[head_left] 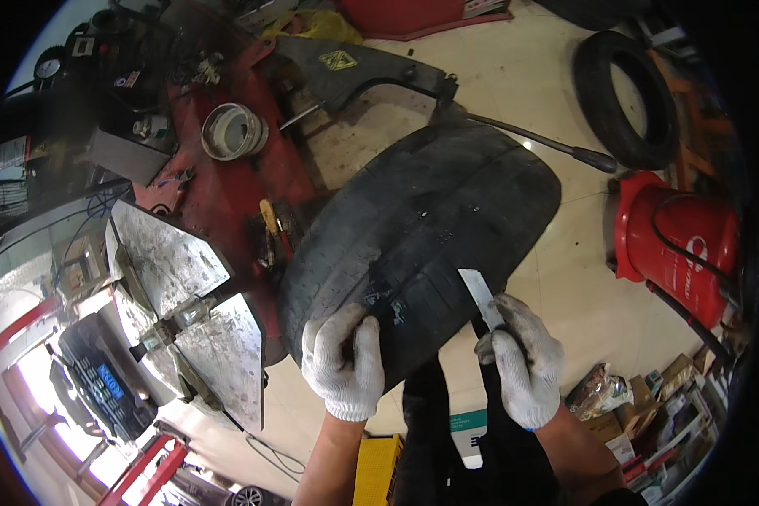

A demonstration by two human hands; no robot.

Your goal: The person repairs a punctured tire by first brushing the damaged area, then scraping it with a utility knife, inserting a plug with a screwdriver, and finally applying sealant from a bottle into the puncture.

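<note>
A worn black tire point(443, 215) lies before me, tread towards me, with several small pale marks and a dark shiny patch point(392, 303) near its lower side. My left hand point(346, 364), in a white knit glove with grimy fingertips, rests its curled fingers on the tread beside that patch. Whether those fingers pinch anything is hidden. In my right hand point(524, 360), gloved alike, I grip a flat metal blade point(479, 296) with a slanted tip. The blade points up and away from me, over the tire's right edge; contact with the rubber cannot be made out.
Behind the tire are a black machine arm point(367, 69) and a long lever point(537, 140). On a red machine bed point(221, 196) sits an open tub point(231, 131). Shiny metal plates point(221, 360) stand left, a red drum point(677, 246) right, a yellow crate point(376, 471) below.
</note>
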